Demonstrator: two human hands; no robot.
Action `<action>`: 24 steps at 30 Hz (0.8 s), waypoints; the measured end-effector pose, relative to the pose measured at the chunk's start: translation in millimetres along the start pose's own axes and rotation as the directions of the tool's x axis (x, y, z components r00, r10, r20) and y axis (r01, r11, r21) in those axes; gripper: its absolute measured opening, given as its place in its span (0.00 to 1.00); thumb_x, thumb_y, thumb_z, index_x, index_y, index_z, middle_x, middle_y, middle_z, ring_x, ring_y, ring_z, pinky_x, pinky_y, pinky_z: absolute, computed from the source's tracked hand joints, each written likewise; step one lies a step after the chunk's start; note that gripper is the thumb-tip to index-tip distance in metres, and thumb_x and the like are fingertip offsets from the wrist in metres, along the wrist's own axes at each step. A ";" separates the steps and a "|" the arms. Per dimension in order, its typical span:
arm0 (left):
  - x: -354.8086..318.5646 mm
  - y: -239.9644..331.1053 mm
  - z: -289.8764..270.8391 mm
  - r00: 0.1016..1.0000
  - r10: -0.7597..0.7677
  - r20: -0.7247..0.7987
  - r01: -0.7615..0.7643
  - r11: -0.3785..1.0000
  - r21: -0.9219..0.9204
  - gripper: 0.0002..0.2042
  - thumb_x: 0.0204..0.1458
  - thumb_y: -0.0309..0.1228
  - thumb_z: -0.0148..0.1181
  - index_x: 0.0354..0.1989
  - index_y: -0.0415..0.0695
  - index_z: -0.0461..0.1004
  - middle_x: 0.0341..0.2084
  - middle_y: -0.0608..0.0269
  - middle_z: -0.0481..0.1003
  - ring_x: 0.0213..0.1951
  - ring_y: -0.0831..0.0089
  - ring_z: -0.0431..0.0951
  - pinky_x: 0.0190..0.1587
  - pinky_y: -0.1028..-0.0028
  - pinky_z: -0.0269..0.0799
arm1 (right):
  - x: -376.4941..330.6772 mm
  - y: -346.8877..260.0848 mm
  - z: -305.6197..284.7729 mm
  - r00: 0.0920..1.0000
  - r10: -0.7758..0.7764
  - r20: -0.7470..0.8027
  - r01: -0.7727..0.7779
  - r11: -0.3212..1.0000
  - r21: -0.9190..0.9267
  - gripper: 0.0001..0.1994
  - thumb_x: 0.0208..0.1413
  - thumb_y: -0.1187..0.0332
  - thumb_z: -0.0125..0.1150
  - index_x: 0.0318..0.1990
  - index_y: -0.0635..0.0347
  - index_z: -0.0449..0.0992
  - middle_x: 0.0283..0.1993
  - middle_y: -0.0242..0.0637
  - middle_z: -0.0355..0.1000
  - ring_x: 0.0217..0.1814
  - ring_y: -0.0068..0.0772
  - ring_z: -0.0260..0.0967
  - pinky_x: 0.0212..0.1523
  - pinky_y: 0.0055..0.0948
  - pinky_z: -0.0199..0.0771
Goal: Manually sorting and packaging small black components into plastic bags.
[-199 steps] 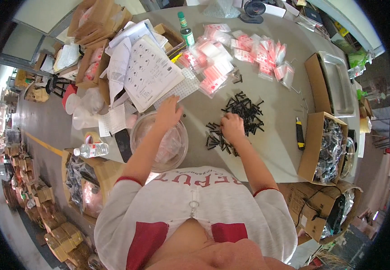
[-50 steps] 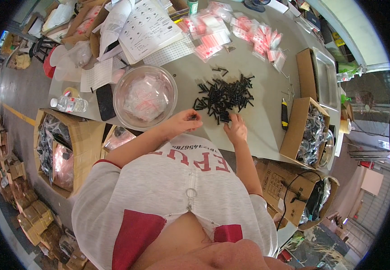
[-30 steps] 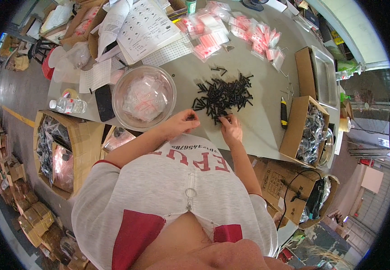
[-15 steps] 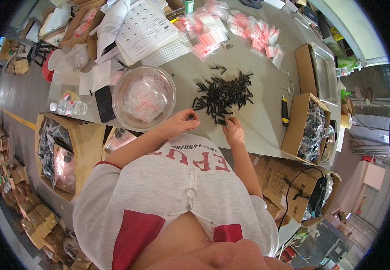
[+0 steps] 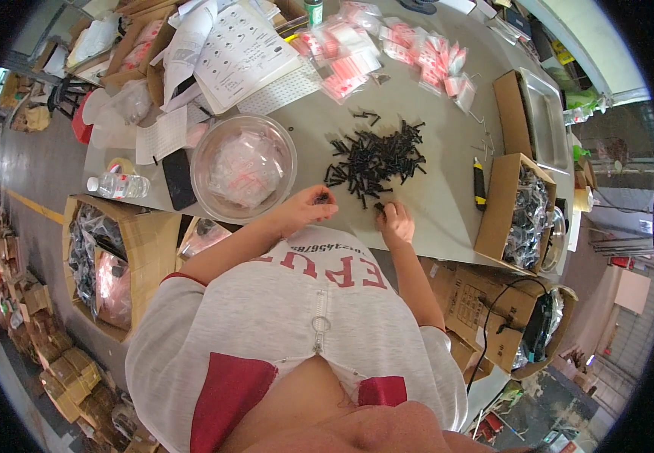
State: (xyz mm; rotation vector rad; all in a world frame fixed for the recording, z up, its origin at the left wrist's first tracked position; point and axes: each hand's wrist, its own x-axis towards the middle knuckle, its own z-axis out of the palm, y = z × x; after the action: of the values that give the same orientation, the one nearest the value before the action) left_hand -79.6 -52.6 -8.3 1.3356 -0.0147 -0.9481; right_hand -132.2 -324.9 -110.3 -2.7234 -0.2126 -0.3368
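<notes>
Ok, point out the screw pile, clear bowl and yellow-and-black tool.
Screw pile (image 5: 380,157), head view: middle of the black heap.
Clear bowl (image 5: 292,167), head view: right side of its rim.
Yellow-and-black tool (image 5: 479,184), head view: middle of its body.

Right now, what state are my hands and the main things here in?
Left hand: fingers curled around something dark
Right hand: fingers pinching a small dark piece
Black screws: loose, heaped
Bowl: uncovered, holding plastic bags
Clear bottle: capped, on its side
Phone: dark
Knife: lying flat
Box beside knife: open, filled
</notes>
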 end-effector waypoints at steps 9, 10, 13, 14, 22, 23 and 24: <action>10.7 -12.3 -6.0 0.995 -0.009 0.095 0.010 1.000 -0.012 0.13 0.48 0.29 0.63 0.39 0.40 0.68 0.30 0.66 0.70 0.34 0.80 0.69 0.38 0.79 0.66 | 29.8 -47.7 -35.6 0.969 0.222 0.110 -0.244 0.774 0.585 0.10 0.40 0.75 0.65 0.30 0.64 0.71 0.31 0.43 0.71 0.31 0.42 0.70 0.30 0.34 0.71; 12.4 -11.9 -5.1 0.994 0.057 0.097 -0.068 0.991 0.114 0.14 0.47 0.29 0.64 0.39 0.40 0.68 0.31 0.66 0.70 0.35 0.80 0.69 0.39 0.78 0.66 | 36.5 -62.2 -44.6 0.957 0.237 0.164 -0.283 0.664 0.692 0.09 0.39 0.78 0.65 0.30 0.65 0.72 0.30 0.43 0.71 0.30 0.39 0.70 0.30 0.29 0.69; 13.1 -7.0 2.3 0.985 0.136 0.103 -0.159 0.948 0.275 0.15 0.46 0.30 0.66 0.39 0.39 0.69 0.31 0.65 0.71 0.36 0.78 0.70 0.41 0.77 0.66 | 60.5 -93.2 -69.4 0.987 0.003 0.159 -0.134 0.557 0.819 0.08 0.40 0.80 0.64 0.29 0.66 0.73 0.30 0.43 0.71 0.31 0.39 0.70 0.31 0.30 0.70; 12.1 -3.1 4.6 0.984 0.147 0.100 -0.171 0.935 0.309 0.17 0.45 0.31 0.67 0.40 0.38 0.69 0.32 0.64 0.71 0.37 0.77 0.70 0.42 0.76 0.66 | 67.0 -100.9 -80.2 0.980 -0.052 0.193 -0.122 0.609 0.784 0.07 0.40 0.80 0.63 0.29 0.66 0.73 0.30 0.43 0.71 0.31 0.41 0.71 0.31 0.30 0.71; 3.6 18.3 12.0 0.971 0.157 0.180 -0.227 0.842 0.489 0.17 0.44 0.30 0.66 0.41 0.38 0.69 0.35 0.60 0.72 0.39 0.74 0.71 0.43 0.72 0.67 | 72.9 -115.7 -105.6 0.936 -0.261 0.237 0.040 0.747 0.664 0.10 0.40 0.79 0.63 0.34 0.63 0.76 0.35 0.44 0.73 0.35 0.43 0.72 0.36 0.32 0.73; 1.1 24.8 14.3 0.968 0.151 0.201 -0.240 0.795 0.557 0.18 0.44 0.29 0.66 0.42 0.39 0.69 0.36 0.59 0.72 0.40 0.74 0.71 0.44 0.72 0.67 | 74.2 -119.6 -107.3 0.937 -0.248 0.246 0.024 0.748 0.663 0.11 0.40 0.78 0.64 0.35 0.63 0.76 0.36 0.44 0.73 0.36 0.44 0.72 0.38 0.33 0.73; 3.1 20.2 13.3 0.968 0.151 0.202 -0.241 0.795 0.557 0.18 0.44 0.29 0.66 0.42 0.39 0.69 0.36 0.59 0.72 0.40 0.74 0.71 0.44 0.72 0.67 | 74.2 -123.0 -108.3 0.937 -0.247 0.246 0.024 0.749 0.662 0.11 0.40 0.78 0.64 0.35 0.63 0.76 0.36 0.44 0.73 0.36 0.44 0.72 0.38 0.33 0.73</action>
State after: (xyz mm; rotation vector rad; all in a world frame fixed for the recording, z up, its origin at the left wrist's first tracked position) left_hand -72.9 -66.5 10.6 1.7777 -0.5941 -0.8929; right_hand -106.9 -247.7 50.2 -2.0393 -0.5188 0.1406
